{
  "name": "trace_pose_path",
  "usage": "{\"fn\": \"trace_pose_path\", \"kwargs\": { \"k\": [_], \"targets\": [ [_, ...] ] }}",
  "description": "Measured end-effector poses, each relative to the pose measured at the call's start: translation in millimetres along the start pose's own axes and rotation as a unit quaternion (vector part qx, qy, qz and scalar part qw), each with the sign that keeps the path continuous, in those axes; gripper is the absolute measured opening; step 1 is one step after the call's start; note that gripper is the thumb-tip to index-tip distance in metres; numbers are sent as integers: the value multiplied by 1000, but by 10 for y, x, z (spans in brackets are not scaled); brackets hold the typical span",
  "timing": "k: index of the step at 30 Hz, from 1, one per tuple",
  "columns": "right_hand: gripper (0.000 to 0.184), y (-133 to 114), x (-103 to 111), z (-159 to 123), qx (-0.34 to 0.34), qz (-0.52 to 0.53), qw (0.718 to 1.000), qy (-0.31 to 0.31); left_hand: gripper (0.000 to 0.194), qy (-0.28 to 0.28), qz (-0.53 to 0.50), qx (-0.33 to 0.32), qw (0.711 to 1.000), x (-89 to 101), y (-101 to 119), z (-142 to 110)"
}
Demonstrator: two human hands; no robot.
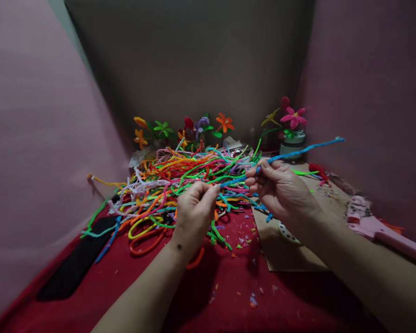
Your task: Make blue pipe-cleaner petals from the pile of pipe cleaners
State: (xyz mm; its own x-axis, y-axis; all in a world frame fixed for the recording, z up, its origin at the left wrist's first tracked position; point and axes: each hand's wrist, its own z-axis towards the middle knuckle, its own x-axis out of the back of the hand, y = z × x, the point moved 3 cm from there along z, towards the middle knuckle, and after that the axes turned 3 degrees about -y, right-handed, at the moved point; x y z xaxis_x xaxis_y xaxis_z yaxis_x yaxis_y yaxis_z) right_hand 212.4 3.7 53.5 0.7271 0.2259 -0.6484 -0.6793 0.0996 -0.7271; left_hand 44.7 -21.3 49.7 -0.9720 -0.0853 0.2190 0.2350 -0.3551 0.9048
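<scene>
A blue pipe cleaner stretches between my two hands, its free end pointing up to the right. My left hand is closed, pinching it near its left end. Thumb and fingers of my right hand are closed on it farther along. Behind and below the hands lies a large tangled heap of pipe cleaners in many colours. How much of the blue one is inside my left fist is hidden.
Pipe-cleaner flowers stand along the back, some in a jar. A black flat object lies left on the red cloth. On the right are a cardboard sheet and a pink glue gun. Fluff scraps are scattered in front.
</scene>
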Motion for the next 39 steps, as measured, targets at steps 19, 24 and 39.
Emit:
{"fn": "trace_pose_path", "kwargs": {
  "k": [19,24,39],
  "targets": [
    [14,110,-22,-8,-13,-5,1000,8,18,112,-83,-45,989,273,-3,220],
    [16,144,-34,-25,-34,-1,999,13,19,2,271,-234,934,58,56,75],
    [17,160,60,35,6,-60,997,44,20,-109,261,-100,954,155,7,172]
  ]
}}
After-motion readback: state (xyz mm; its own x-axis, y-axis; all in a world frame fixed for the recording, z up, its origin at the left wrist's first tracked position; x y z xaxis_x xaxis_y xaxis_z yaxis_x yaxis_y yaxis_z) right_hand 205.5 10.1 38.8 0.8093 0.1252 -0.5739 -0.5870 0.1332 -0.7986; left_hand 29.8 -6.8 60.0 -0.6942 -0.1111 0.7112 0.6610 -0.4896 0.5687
